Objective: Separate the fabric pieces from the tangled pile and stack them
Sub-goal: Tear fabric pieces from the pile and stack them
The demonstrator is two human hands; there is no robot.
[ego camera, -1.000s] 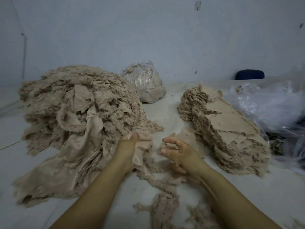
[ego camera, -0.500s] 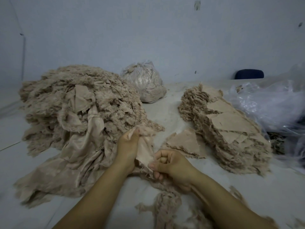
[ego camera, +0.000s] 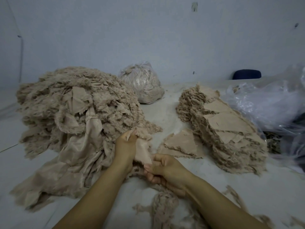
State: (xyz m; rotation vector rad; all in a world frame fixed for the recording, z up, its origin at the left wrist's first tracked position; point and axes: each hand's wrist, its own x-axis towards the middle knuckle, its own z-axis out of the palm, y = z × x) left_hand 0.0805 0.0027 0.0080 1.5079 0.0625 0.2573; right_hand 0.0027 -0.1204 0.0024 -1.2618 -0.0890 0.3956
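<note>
Fingers of left hand (ego camera: 126,147) and right hand (ego camera: 162,169) are clamped on one fabric piece (ego camera: 143,152) just beside the tangled pile (ego camera: 71,109), seemingly tensioning it to tear free of fraying threads before stacking.

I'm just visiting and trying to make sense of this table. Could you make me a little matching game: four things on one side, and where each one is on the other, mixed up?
Things:
1. tangled pile
2. neat stack
3. tied bag
4. fabric piece

Places:
A. far end of the table, between the two heaps
B. held between both hands
C. left side of the table
D. right side, beside loose clear plastic

Pairs: 1-C, 2-D, 3-A, 4-B. The left hand grips the piece's top; the right hand pinches its lower end.
</note>
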